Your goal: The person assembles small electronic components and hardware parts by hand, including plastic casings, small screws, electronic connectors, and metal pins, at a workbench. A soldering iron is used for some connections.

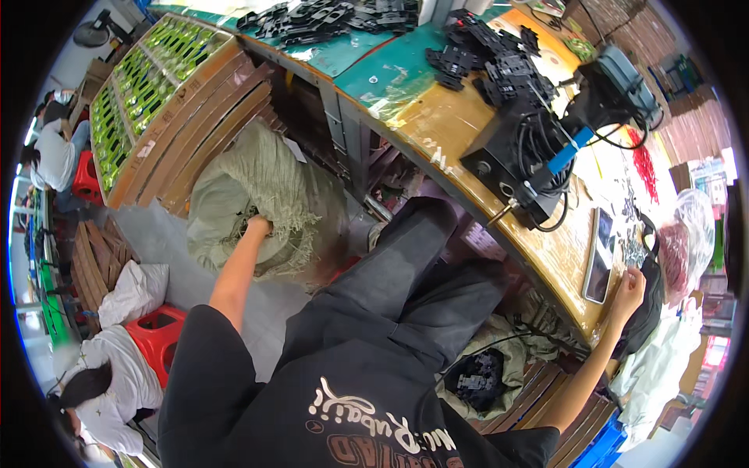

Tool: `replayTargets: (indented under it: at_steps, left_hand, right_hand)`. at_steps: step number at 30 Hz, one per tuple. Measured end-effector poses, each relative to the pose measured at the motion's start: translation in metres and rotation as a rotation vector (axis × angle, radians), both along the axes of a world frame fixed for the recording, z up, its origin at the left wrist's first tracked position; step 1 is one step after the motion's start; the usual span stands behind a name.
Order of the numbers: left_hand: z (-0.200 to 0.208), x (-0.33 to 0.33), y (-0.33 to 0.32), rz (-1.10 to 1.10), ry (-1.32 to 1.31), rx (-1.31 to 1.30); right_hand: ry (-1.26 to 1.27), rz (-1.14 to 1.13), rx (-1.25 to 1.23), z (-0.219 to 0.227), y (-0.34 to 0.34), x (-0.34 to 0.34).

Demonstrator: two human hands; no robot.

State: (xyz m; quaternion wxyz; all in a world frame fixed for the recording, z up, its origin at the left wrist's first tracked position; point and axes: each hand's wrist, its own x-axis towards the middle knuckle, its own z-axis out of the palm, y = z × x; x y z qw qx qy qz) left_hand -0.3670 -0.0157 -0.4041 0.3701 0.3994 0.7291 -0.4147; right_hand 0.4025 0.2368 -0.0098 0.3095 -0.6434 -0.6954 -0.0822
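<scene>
My left hand [258,226] reaches into the mouth of a large olive-green woven sack [269,175] on the floor to my left. Its fingers are hidden by the sack's folds, where a little of some dark contents [243,222] shows. Over at the right end of the workbench, my right hand [629,292] is closed, with fingertips pressed together beside small silvery metal pieces [630,251]. Whatever those fingers hold is too small to make out. A smartphone [599,253] lies on the bench just left of that hand, and a black bag [646,300] hangs close on its other side.
A black machine [507,160] with coiled cables stands on the workbench [437,129]. Black plastic parts [499,62] are heaped behind it. Stacked trays [156,86] of green-and-black pieces rise beyond the sack. Another open sack [480,378] sits by my right leg; people sit at far left.
</scene>
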Motion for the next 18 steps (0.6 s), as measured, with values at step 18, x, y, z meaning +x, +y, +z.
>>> replayTargets:
  at_steps: [18]
  left_hand:
    - [0.079,0.049,0.014,-0.122,0.230,0.464]
  right_hand:
    - [0.180,-0.083,0.049,-0.009,-0.034,0.015]
